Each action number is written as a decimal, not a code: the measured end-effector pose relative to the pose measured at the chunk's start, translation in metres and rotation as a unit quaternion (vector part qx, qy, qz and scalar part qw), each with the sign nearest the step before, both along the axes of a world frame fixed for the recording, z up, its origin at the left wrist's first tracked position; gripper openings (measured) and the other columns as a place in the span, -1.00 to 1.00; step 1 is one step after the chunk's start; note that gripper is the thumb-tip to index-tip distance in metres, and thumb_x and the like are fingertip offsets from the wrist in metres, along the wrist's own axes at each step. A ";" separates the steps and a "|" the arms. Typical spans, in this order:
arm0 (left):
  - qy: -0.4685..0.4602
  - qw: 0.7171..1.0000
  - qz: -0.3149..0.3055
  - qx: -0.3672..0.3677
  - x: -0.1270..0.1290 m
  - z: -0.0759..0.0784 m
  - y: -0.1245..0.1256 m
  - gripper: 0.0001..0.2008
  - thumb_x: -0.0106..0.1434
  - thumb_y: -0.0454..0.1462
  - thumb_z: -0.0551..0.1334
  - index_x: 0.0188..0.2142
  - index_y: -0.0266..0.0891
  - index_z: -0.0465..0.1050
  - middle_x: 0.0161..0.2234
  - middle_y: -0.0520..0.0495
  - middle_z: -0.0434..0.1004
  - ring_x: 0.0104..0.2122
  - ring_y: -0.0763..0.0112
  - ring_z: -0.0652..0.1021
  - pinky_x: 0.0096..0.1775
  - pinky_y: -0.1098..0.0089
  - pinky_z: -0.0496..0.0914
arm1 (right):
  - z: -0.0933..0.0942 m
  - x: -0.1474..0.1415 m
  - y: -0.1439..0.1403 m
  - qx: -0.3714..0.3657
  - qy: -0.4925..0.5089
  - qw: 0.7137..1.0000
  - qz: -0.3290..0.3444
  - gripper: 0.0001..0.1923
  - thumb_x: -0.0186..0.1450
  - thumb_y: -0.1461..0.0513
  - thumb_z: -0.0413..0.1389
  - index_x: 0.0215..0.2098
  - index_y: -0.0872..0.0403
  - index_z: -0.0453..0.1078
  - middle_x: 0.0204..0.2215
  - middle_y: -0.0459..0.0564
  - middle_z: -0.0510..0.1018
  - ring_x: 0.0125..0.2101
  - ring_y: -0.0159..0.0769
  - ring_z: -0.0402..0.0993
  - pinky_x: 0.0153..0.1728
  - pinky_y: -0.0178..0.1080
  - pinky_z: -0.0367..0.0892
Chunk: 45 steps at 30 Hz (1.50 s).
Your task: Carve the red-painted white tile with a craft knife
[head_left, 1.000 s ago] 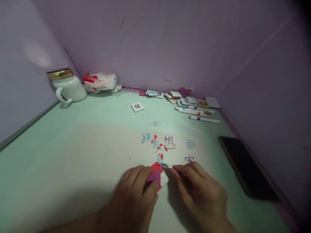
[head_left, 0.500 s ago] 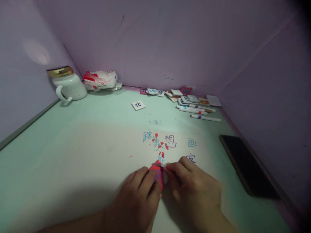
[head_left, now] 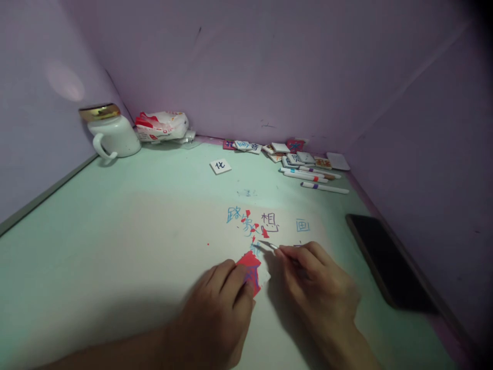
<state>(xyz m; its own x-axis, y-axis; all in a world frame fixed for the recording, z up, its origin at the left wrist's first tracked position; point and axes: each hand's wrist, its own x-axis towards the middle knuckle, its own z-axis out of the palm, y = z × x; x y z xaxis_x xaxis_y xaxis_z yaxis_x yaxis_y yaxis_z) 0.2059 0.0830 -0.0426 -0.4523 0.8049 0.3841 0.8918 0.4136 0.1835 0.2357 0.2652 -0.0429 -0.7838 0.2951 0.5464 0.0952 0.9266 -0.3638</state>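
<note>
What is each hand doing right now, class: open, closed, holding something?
Left hand: fingers pressed down on the red paper piece.
Right hand: closed in a grip on the thin metal tool.

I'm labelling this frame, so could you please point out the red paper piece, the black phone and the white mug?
red paper piece [head_left: 250, 263], head view, on its upper red part.
black phone [head_left: 389, 264], head view, mid-screen.
white mug [head_left: 115, 140], head view, on its body.

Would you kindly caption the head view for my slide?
Left hand pins a red tile while right hand holds a thin tool.
</note>
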 end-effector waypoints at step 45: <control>0.025 1.000 -0.001 0.014 -0.004 -0.003 0.000 -0.71 0.14 -0.48 0.03 -0.25 -0.43 0.50 -0.23 -0.36 0.55 -0.19 0.06 0.54 -0.25 0.09 0.58 | 0.002 0.005 -0.005 0.007 -0.058 0.993 0.101 -0.70 0.33 0.16 0.00 -0.46 -0.03 0.53 -0.61 -0.17 0.44 -0.67 -0.42 0.37 -0.65 -0.32 0.06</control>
